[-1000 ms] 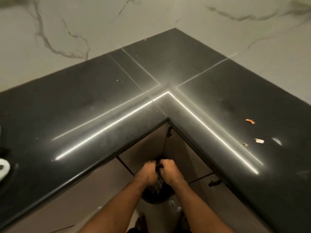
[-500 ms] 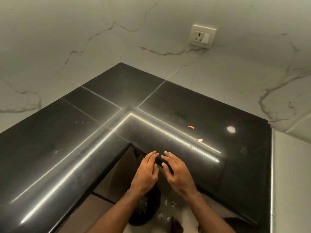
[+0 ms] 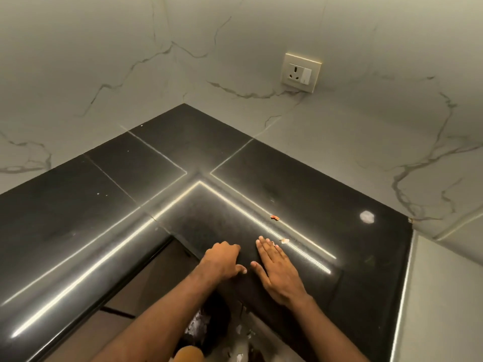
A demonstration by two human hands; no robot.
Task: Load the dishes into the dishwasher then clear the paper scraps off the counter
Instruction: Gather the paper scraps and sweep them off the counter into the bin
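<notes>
A black L-shaped counter fills the view. Three small paper scraps lie on its right arm: an orange one, a pale one, and a tiny one right at my right fingertips. My right hand lies flat on the counter near the front edge, fingers straight and pointing toward the scraps. My left hand sits beside it at the inner corner, fingers curled under at the counter edge, holding nothing I can see. Below, a black bin holds white scraps.
Marbled white walls close the corner, with a socket and switch on the right wall. A white round spot shows on the counter's far right. Several scraps lie on the floor by the bin. Cabinet fronts run below the counter.
Both hands rose from the bin below the counter up onto the counter edge. My right hand flattened on the surface and reached toward the scraps; the view tilted up.
</notes>
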